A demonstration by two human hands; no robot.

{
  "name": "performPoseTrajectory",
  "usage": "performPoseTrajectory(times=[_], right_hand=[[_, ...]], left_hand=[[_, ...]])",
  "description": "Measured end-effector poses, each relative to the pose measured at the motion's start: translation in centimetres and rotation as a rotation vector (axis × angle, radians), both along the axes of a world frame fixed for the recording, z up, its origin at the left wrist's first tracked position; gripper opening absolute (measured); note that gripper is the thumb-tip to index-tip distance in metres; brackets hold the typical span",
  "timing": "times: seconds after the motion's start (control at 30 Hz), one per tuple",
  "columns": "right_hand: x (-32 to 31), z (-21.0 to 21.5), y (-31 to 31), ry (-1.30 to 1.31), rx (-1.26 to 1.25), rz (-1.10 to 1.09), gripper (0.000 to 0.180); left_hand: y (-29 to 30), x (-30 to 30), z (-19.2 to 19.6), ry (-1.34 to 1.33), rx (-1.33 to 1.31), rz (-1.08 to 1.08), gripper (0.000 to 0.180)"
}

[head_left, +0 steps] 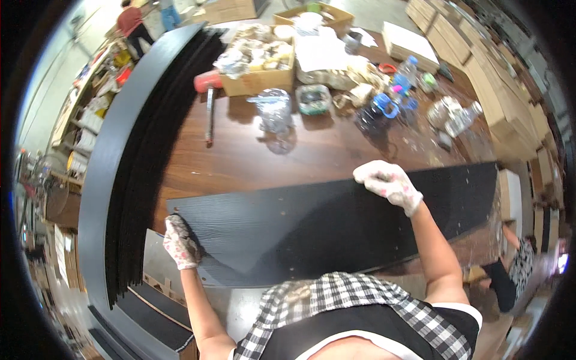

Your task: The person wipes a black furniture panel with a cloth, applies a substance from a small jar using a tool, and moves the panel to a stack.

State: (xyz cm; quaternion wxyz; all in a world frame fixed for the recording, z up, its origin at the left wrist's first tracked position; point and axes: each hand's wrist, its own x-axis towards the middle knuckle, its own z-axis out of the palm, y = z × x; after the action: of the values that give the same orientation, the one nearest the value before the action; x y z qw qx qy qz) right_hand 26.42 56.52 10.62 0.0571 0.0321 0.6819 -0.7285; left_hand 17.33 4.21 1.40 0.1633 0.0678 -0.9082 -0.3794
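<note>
A long black board (288, 225) with a wood-grain face and several small holes lies across the table in front of me. My left hand (182, 243), in a white glove with pink spots, is closed at the board's left end. Its fingertips look dark, and the board's edge lies against them. My right hand (391, 186), gloved the same way, is over the far edge of the board, right of the middle. Its fingers are curled together; whatever they may hold is hidden.
A tall stack of black boards (114, 138) stands at left. Beyond the board are a red-headed mallet (209, 84), a carton of small bags (243, 84), a clear plastic bag (275, 111), a small tub (314, 99) and bottles (407, 72). Other people (516, 270) are farther off.
</note>
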Motion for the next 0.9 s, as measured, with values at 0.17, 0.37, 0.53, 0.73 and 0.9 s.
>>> performPoseTrajectory(times=[0.17,0.37,0.53,0.73,0.9], right_hand=[[16.2,4.6,2.4,-0.375,0.078,-0.14,0.028],[26.7,-6.8,2.9,-0.893,0.116,-0.016,0.042],[29.6,-13.9,0.2,-0.613,-0.631,-0.611,0.037],[31.5,-23.7,3.8,-0.078,-1.204,-0.551,0.041],[31.4,-21.7,3.5,-0.22,-1.05,-0.809,0.042]], left_hand=[[0.4,-0.7,0.8,0.052,0.796,0.188,0.031],[2.3,-0.3,4.7,0.118,-0.153,0.09,0.032],[0.7,0.2,8.3,0.242,-0.628,0.052,0.044],[3.6,3.7,12.3,0.304,0.132,0.204,0.055],[0.0,5.1,11.8,0.454,0.83,0.166,0.039]])
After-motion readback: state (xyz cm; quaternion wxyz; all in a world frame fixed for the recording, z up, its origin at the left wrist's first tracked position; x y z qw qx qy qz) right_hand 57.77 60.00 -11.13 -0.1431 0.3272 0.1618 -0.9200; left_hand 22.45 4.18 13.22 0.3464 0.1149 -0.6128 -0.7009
